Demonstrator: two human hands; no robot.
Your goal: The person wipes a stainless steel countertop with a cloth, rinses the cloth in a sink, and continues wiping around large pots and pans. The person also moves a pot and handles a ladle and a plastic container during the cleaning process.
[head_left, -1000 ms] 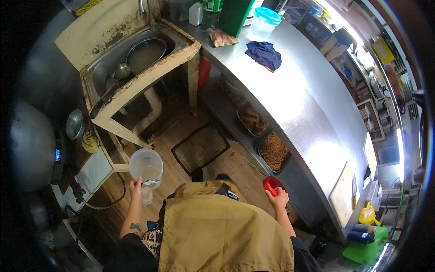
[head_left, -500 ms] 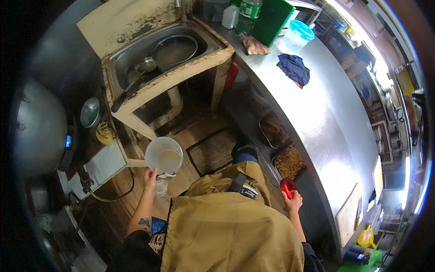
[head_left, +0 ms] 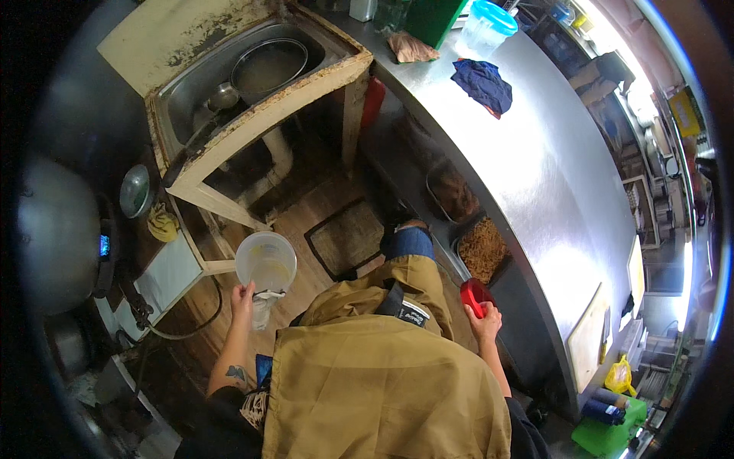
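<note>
My left hand (head_left: 241,304) is closed on the near rim of a translucent white plastic tub (head_left: 266,255), low in front of me to the left. A pale cloth (head_left: 264,307) hangs at that rim beside my fingers. I can see down into the tub, but what lies at its bottom is unclear. Out to the right, my right hand (head_left: 485,324) grips a round red plastic lid (head_left: 475,295) by its edge, tilted, beside the lower shelf of the steel counter. My fingers partly hide the lid.
A sink (head_left: 202,73) in a worn wooden frame holds a pot (head_left: 269,67) and a ladle (head_left: 223,96). The steel counter (head_left: 527,172) curves along the right, carrying a dark blue cloth (head_left: 482,86). Beneath it sit trays of brown food (head_left: 482,251). A mat (head_left: 345,239) lies on the floor.
The sink, counter and shelves have shifted left and slightly up in view. Both hands keep their holds on the tub and the red lid.
</note>
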